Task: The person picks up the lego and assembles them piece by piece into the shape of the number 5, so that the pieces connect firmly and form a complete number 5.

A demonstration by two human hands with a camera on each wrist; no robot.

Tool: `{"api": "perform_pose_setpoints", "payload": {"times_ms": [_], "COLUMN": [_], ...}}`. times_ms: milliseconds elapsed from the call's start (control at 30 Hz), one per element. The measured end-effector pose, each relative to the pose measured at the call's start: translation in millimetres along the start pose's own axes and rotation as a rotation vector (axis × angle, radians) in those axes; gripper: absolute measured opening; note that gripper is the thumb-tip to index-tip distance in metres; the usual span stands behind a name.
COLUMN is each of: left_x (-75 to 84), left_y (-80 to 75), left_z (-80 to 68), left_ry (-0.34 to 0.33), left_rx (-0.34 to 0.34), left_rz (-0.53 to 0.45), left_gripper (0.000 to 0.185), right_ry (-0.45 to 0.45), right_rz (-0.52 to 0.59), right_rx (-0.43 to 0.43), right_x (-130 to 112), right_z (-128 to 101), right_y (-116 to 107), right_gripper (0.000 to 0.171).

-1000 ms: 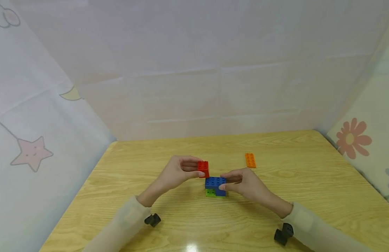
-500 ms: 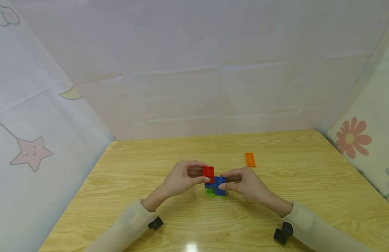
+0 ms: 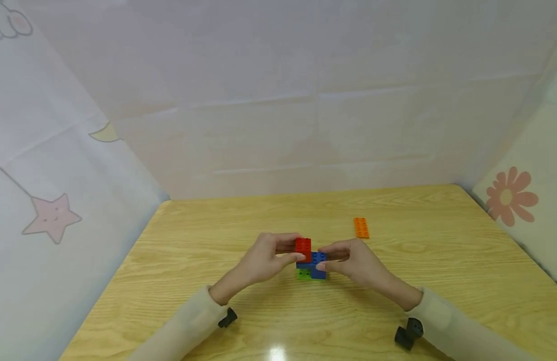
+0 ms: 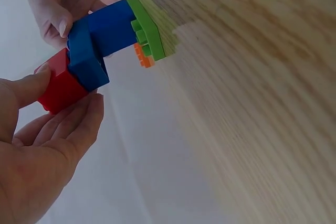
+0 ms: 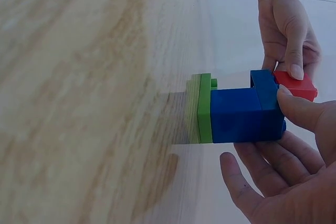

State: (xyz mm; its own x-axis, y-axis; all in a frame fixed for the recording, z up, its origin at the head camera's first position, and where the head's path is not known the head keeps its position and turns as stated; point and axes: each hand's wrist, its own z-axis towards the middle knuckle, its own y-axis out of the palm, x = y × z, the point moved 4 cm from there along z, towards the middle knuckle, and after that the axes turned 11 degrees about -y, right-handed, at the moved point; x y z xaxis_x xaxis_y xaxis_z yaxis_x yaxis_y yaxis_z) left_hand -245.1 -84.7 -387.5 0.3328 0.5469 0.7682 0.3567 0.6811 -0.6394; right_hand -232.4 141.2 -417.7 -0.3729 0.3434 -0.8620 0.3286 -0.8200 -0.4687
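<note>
- Two hands meet over one small brick stack, which I find near the middle of the desk (image 3: 206, 240), somewhat toward its near edge.
- I record the left hand (image 3: 266, 258) pinching the red brick (image 3: 303, 247) between thumb and curled fingers; the brick sits on the upper left part of the stack.
- On the left wrist view the red brick (image 4: 62, 88) touches the upper blue brick (image 4: 86, 61); I cannot tell whether it is fully pressed home.
- I record the right hand (image 3: 355, 263) gripping the blue bricks (image 3: 318, 264) from the right side, thumb on the near face, fingers curled behind.
- On the right wrist view the right thumb tip lies at the seam between the blue bricks (image 5: 247, 111) and the red brick (image 5: 296, 85).
- Bottom layer: a green plate (image 3: 303, 274), flat on the desk, projecting to the left from under the blue bricks. The right wrist view shows the green plate (image 5: 203, 108) flush against the wood.
- An orange plate (image 3: 361, 227) lies flat, well apart from the stack, toward the far right corner of the desk.
- Both forearms wear pale sleeves; a black camera mount (image 3: 227, 318) sits at the left wrist and another black mount (image 3: 408, 333) at the right.
</note>
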Motion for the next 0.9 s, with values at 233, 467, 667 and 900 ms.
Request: {"api": "perform_pose_setpoints", "payload": {"times_ms": [233,467,667,900], "left_x": [-0.2,-2.8,-0.7,4.9], "left_y": [2.7,1.1,-1.1,-2.6], "left_z": [-1.9,-2.3,-0.6,0.1], "left_ry": [0.04,0.09,0.121,0.172], "left_rx": [-0.026,-0.02,-0.035,-0.04], "left_rz": [0.032,0.058,0.097,0.167], "left_gripper": [0.038,0.041,0.039,0.042], "right_ry": [0.019,0.013,0.017,0.007], "right_rz": [0.007,0.017,0.018,0.016], "right_rx": [-0.004,-0.004,-0.001,0.011], "right_x": [1.3,0.3,-0.6,0.4], "right_z": [-2.8,-0.9,-0.1,0.5], "right_y": [1.9,1.3,0.6,0.3], "right_gripper": [0.044,0.044,0.045,0.044]}}
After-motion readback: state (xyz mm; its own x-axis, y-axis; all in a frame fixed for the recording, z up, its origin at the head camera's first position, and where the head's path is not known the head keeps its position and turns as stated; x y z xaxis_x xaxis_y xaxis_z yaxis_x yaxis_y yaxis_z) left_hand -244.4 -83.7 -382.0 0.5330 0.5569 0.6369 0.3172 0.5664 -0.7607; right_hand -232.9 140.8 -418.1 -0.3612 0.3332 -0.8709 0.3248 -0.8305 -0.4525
